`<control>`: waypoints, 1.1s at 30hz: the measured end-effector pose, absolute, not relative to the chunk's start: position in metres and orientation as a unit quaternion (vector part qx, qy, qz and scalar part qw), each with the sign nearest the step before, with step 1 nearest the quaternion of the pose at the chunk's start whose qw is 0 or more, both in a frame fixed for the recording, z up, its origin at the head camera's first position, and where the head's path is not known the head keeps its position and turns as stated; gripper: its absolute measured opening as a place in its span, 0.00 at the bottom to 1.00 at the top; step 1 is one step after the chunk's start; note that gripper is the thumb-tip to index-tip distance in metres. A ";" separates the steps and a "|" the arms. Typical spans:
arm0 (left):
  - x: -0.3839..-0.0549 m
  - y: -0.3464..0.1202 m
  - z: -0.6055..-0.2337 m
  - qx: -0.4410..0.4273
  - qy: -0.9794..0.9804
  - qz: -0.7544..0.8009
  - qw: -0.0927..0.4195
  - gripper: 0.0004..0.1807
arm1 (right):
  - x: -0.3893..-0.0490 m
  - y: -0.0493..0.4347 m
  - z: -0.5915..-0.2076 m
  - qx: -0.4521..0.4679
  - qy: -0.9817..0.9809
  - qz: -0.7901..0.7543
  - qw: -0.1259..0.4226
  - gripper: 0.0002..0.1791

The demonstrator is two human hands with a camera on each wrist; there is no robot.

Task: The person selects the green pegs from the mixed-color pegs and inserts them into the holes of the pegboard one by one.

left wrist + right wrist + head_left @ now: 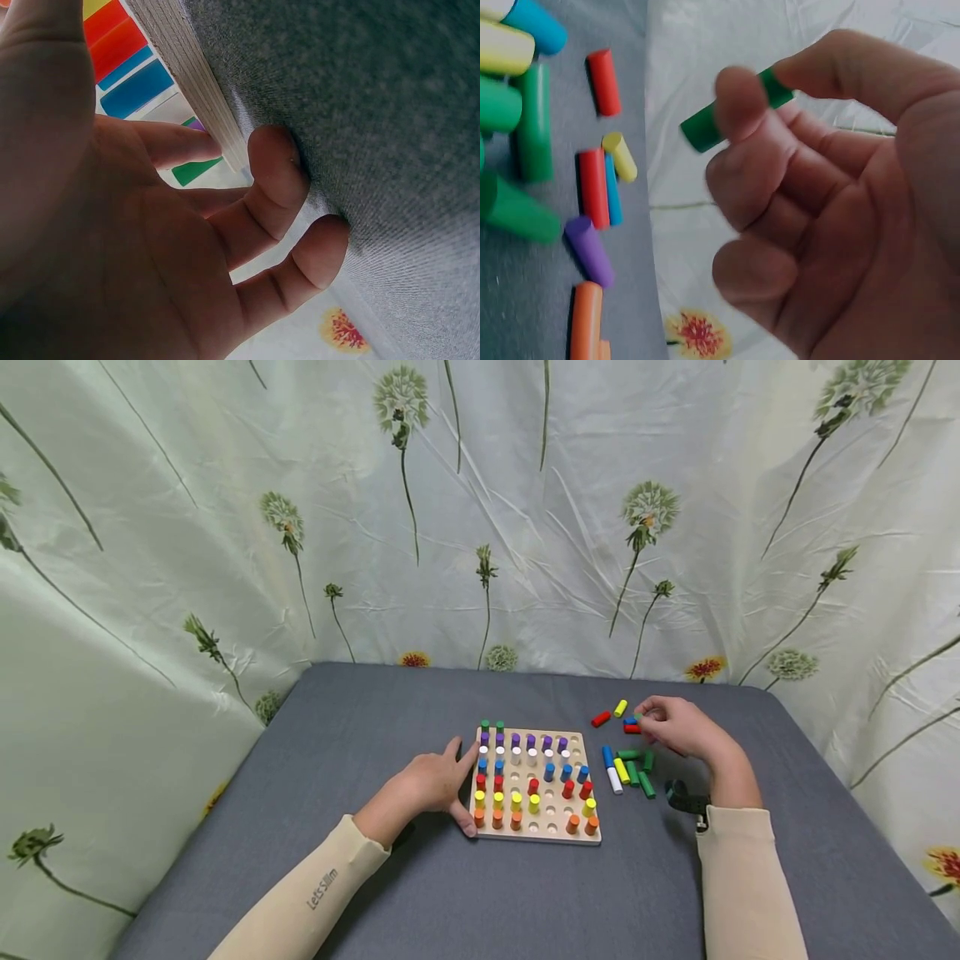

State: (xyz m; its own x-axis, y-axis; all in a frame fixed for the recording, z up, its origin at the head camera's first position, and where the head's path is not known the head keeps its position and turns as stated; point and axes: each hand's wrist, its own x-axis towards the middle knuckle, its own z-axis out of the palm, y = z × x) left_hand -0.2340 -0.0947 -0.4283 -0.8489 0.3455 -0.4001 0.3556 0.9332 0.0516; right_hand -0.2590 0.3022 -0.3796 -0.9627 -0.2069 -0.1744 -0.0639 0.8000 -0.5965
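Note:
A light wooden pegboard (540,837) lies on the table with rows of green, purple, white, blue, red, yellow and orange pegs upright in it. Several holes show bare, mostly toward its right half. My left hand (433,781) rests at the board's left edge, thumb by the near corner and index finger farther up, the other fingers loosely spread on the cloth. To the right of the board, above the loose pegs, my right hand (682,727) pinches a green peg (702,129) between thumb and fingertips, the peg tilted and clear of the table.
Loose pegs lie right of the board: several green pegs (647,785), a white peg (615,781), a yellow peg (621,707) and a red peg (601,719) among them. Purple (589,251) and orange (586,321) pegs show in the right wrist view. A flowered curtain (450,527) hangs behind the table.

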 end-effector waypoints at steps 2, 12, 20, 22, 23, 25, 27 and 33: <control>-0.234 -0.095 -0.429 0.183 0.961 -0.008 0.206 0.80 | -0.259 0.297 -0.378 -0.079 0.936 -0.326 0.109 0.22; -0.235 -0.096 -0.430 0.182 0.960 -0.005 0.213 0.79 | -0.262 0.280 -0.379 -0.116 0.902 -0.404 0.096 0.20; -0.236 -0.095 -0.431 0.184 0.960 -0.009 0.209 0.79 | -0.277 0.259 -0.387 -0.142 0.889 -0.422 0.110 0.19; -0.236 -0.096 -0.432 0.184 0.960 -0.008 0.212 0.79 | -0.280 0.254 -0.389 -0.145 0.885 -0.428 0.116 0.19; -0.236 -0.096 -0.432 0.183 0.960 -0.006 0.213 0.79 | -0.282 0.251 -0.389 -0.147 0.883 -0.429 0.118 0.19; -0.236 -0.096 -0.433 0.180 0.960 -0.004 0.215 0.79 | -0.285 0.244 -0.389 -0.153 0.881 -0.431 0.121 0.19; -0.237 -0.095 -0.433 0.180 0.960 -0.006 0.213 0.79 | -0.289 0.237 -0.389 -0.159 0.880 -0.430 0.123 0.20; -0.237 -0.096 -0.433 0.180 0.961 -0.012 0.209 0.80 | -0.298 0.213 -0.389 -0.180 0.865 -0.447 0.141 0.18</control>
